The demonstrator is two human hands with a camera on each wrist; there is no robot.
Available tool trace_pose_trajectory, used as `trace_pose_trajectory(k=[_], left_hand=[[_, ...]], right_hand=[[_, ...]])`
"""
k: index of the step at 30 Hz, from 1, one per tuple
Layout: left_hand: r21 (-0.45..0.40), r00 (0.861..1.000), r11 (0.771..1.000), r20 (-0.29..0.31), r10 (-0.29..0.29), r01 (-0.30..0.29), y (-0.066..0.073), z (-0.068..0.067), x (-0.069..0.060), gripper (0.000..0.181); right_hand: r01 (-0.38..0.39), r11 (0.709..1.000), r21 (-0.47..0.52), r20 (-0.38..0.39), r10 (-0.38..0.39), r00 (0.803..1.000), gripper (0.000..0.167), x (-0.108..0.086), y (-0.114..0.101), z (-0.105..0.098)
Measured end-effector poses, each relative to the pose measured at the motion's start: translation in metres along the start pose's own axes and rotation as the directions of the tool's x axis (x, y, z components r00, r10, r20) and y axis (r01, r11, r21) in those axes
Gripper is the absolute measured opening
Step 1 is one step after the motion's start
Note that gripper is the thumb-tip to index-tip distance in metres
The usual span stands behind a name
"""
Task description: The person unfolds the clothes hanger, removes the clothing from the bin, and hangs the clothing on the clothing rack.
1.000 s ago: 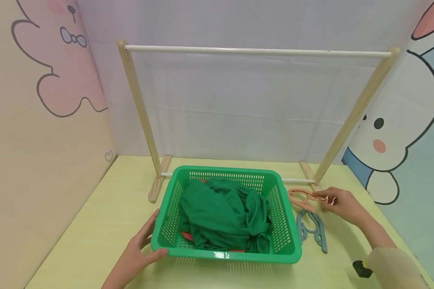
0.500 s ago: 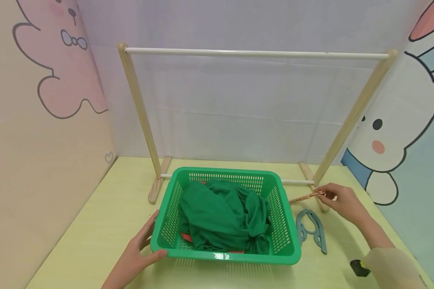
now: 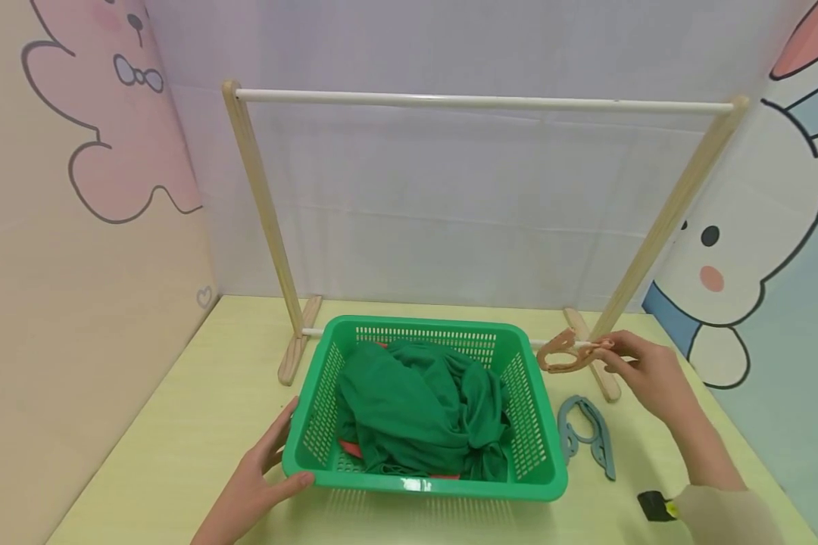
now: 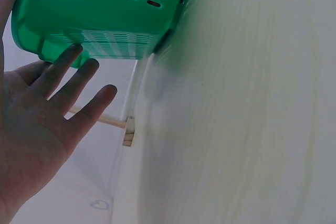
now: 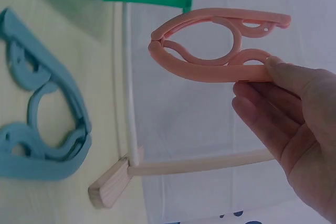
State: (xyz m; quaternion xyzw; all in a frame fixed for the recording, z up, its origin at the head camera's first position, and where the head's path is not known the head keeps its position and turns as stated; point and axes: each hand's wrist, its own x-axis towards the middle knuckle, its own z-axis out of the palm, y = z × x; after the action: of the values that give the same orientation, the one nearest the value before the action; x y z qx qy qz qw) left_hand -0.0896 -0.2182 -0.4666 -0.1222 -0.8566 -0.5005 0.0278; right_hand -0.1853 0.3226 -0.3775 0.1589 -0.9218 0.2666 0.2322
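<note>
My right hand [image 3: 644,372] pinches one arm of a salmon-pink folding clothes hanger [image 3: 563,354] between thumb and fingertips, raised off the table. In the right wrist view the pink hanger [image 5: 210,73] is folded, its arms side by side. A blue-grey folding hanger [image 3: 588,435] lies on the table below that hand. My left hand [image 3: 255,477] rests at the front left corner of a green plastic basket [image 3: 423,486]. Its thumb touches the rim, and the left wrist view shows the fingers spread along the outer side. Crumpled green cloth [image 3: 409,409] lies in the basket, with bits of red showing beneath.
Behind the basket stands a rack with wooden posts [image 3: 266,212] and a white top rail [image 3: 477,101]. Its wooden feet [image 3: 298,344] rest on the pale yellow table [image 3: 177,424]. Printed walls enclose the left, back and right sides.
My right hand has lifted the pink hanger from beside the blue-grey one and turned it over in its fingers. The left hand and the basket stay in place.
</note>
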Motion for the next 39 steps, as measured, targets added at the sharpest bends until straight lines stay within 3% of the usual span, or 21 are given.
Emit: trace_pose_trajectory(k=[4, 10, 16, 20, 23, 30, 32, 39], left_hand=[[-0.002, 1.000, 1.000, 0.002, 0.009, -0.009, 0.000, 0.000, 0.000, 0.094], [-0.004, 1.000, 1.000, 0.002, 0.023, -0.023, 0.000, 0.000, 0.000, 0.094], [0.017, 0.999, 0.999, -0.006, 0.038, -0.038, 0.000, 0.000, 0.004, 0.094], [0.034, 1.000, 0.999, -0.018, 0.018, -0.018, 0.003, 0.001, 0.010, 0.093], [0.030, 1.000, 0.999, -0.020, -0.015, 0.016, 0.005, 0.003, 0.014, 0.092], [0.018, 0.998, 0.998, -0.019, -0.052, 0.053, 0.010, 0.005, 0.017, 0.092], [0.009, 0.998, 0.998, -0.016, -0.060, 0.060, 0.010, 0.006, 0.017, 0.092], [-0.027, 0.998, 0.998, -0.001, -0.058, 0.057, 0.011, 0.007, 0.017, 0.093]], right_hand=[[-0.021, 1.000, 0.022, -0.093, 0.023, 0.995, 0.012, 0.000, -0.025, -0.004], [-0.011, 0.998, 0.060, -0.255, 0.026, 0.967, 0.022, 0.001, -0.056, -0.008], [-0.087, 0.970, 0.225, -0.271, 0.148, 0.951, 0.035, -0.005, -0.085, -0.004], [-0.067, 0.944, 0.322, -0.283, 0.164, 0.945, 0.036, -0.009, -0.099, 0.001], [-0.011, 0.910, 0.414, -0.292, 0.145, 0.945, 0.034, -0.011, -0.104, 0.006], [-0.021, 0.745, 0.667, -0.214, 0.219, 0.952, 0.035, -0.013, -0.109, 0.015], [-0.018, 0.721, 0.693, -0.191, 0.208, 0.959, 0.036, -0.013, -0.110, 0.017], [0.004, 0.690, 0.724, -0.168, 0.170, 0.971, 0.035, -0.012, -0.119, 0.026]])
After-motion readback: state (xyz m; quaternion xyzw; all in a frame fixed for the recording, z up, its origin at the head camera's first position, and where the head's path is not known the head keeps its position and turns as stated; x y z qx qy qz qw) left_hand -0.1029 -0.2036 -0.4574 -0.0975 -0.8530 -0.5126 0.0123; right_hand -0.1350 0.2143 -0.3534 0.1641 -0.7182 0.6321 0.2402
